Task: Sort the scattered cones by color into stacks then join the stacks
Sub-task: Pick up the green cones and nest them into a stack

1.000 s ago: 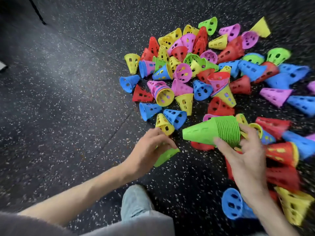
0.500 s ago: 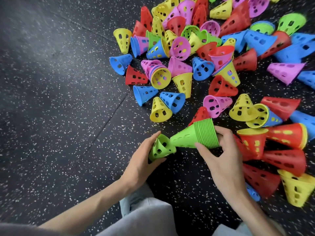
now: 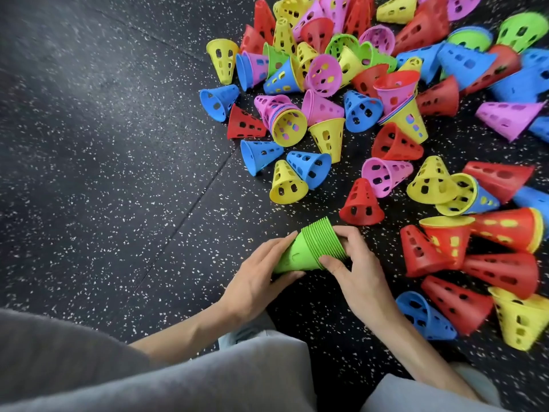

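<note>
You are holding the green stack (image 3: 312,251) on its side just above the floor (image 3: 104,173), your left hand (image 3: 261,281) curling round its narrow end and your right hand (image 3: 356,275) curling round the ribbed band of rims at its wide end. The fingers (image 3: 346,234) of the right hand are lying over the top of the rims, with the thumb underneath; the left thumb is running below the tip. The step looks like seating a green cone onto the pile, so you are best pressing the two ends squarely toward each other, keeping the rims level so none is riding crooked, and not squeezing the thin walls out of round. Beyond your right fingers the red cone (image 3: 361,203) is standing upright, near but apart. Far past your fingertips loose green cones (image 3: 523,29) are lying among the pile, so the green sorting appears unfinished. No brand, label or writing is showing anywhere on the cones.
</note>
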